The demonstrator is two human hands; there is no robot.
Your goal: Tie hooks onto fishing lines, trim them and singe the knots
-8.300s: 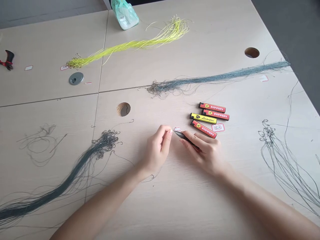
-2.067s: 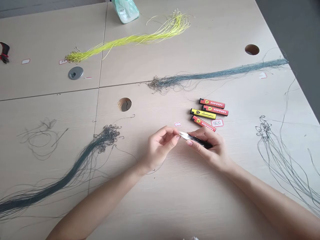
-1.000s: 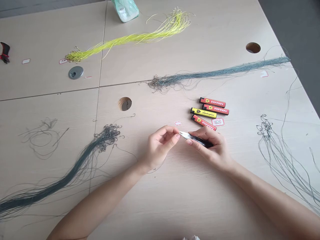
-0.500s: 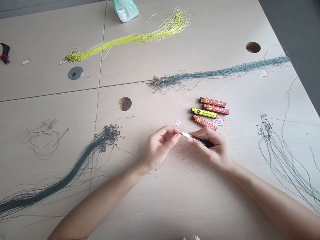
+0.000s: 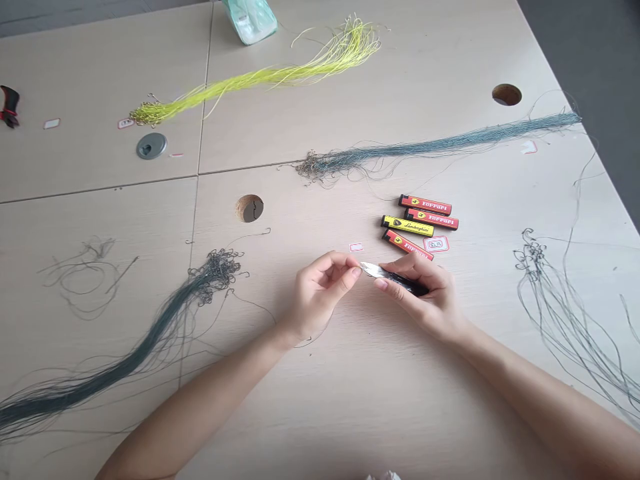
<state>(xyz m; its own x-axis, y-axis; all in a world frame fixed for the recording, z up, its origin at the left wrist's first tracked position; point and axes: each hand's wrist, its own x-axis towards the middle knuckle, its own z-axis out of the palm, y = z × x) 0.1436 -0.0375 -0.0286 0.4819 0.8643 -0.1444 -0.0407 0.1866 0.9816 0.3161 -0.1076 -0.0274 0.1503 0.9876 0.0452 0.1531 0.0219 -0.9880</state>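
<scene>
My right hand [image 5: 430, 290] is closed around small thread snips [image 5: 400, 277], with black handles and bright pointed blades aimed left. The blade tips reach the fingertips of my left hand [image 5: 327, 290], which pinches thumb and forefinger together. Whatever lies in that pinch is too small or hidden to make out. A thin dark line [image 5: 320, 333] curves out from under my left wrist. Left of that hand lies a bundle of dark fishing lines [image 5: 145, 347] with hooks clustered at its upper end. On the right is a looser bunch of hooked lines [image 5: 555, 307].
Several lighters [image 5: 407, 225], red and yellow, lie just beyond my hands near a small label [image 5: 436, 244]. Farther back are a blue-grey line bundle [image 5: 440, 143], a yellow-green one [image 5: 260, 77] and a plastic packet [image 5: 253, 23]. Black-and-red pliers [image 5: 10, 107] sit far left. The table has round holes [image 5: 507, 95].
The snips have turned slightly in my right hand, so more of the bright blade shows. My left hand keeps its place and its pinch.
</scene>
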